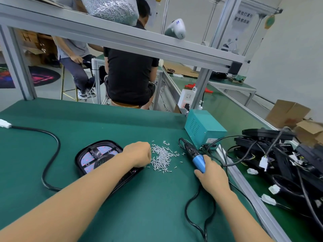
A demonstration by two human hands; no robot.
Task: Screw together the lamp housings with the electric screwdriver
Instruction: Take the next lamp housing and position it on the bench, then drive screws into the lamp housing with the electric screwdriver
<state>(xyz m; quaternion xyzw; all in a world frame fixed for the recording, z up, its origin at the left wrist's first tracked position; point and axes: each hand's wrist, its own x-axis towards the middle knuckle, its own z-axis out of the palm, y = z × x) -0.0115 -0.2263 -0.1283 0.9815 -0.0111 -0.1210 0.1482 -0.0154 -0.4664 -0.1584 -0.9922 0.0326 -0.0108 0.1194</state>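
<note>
On the green bench mat (87, 123) a black lamp housing (97, 157) lies flat, its open face up, showing a pale board with reddish spots. The person's left forearm crosses over the housing's right part and hides its lower right edge. The left hand (138, 154) is curled, knuckles up, at the left edge of a loose heap of small silver screws (163, 157); its fingertips are tucked under, so whether they pinch a screw cannot be told. The heap lies between the housing and the electric screwdriver (195, 155).

The right hand (212, 177) is wrapped around the blue grip of the screwdriver, which lies low and slanted over the mat with its black end pointing up and away toward a teal power box (203, 128). The driver's black cord (194, 212) loops across the mat near the right forearm. A thicker black cable (52, 154) with a white plug (4, 123) curves round the left side of the housing.

To the right, past an aluminium rail (244, 186), a pile of black housings with wiring and white connectors (279, 154) fills the neighbouring surface, with cardboard boxes (288, 112) behind. Overhead, a frame shelf carries a clear bag of screws (111, 9). Beyond the bench, a person in a black shirt (130, 75) sits with back turned, and another sits further left.
</note>
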